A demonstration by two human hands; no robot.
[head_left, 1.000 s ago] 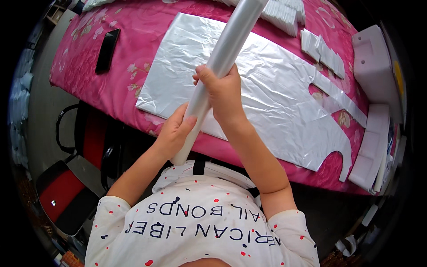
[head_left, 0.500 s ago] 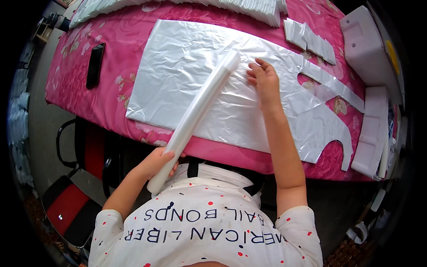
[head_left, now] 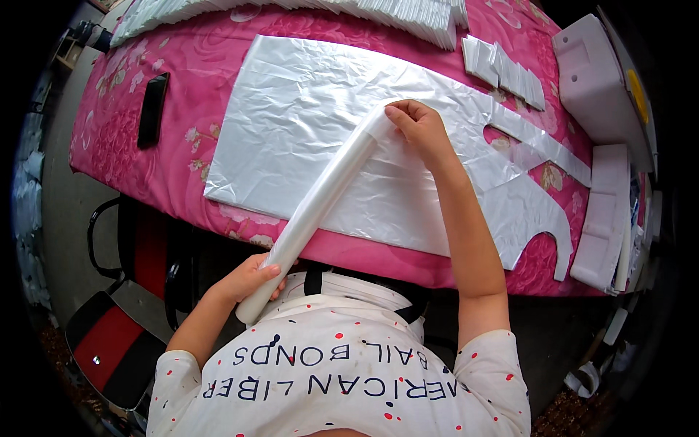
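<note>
A long, slim roll of translucent white plastic film [head_left: 328, 193] slants from my waist up over the table. My left hand [head_left: 255, 278] is wrapped round its near end. At the far end, the fingers of my right hand [head_left: 422, 132] pinch the edge of the roll. Beneath it a large, crinkled silvery-white plastic sheet [head_left: 291, 87] lies flat, wide at the left. Its right side is cut into curved openings and strap-like strips, like an apron. Whether it is one layer or several, I cannot tell.
A pink flowered cloth [head_left: 109, 138] covers the table. A black phone [head_left: 153, 109] lies at the left. Folded white packets [head_left: 502, 71] sit at the far right, with a long row of them [head_left: 408, 22] behind. White foam boxes [head_left: 598, 80] line the right edge; a red-black chair [head_left: 116, 349] stands lower left.
My right hand has moved slightly left and closed its fingers on the far end of the roll. Before, it hovered beside it with fingers apart. My left hand keeps its grip.
</note>
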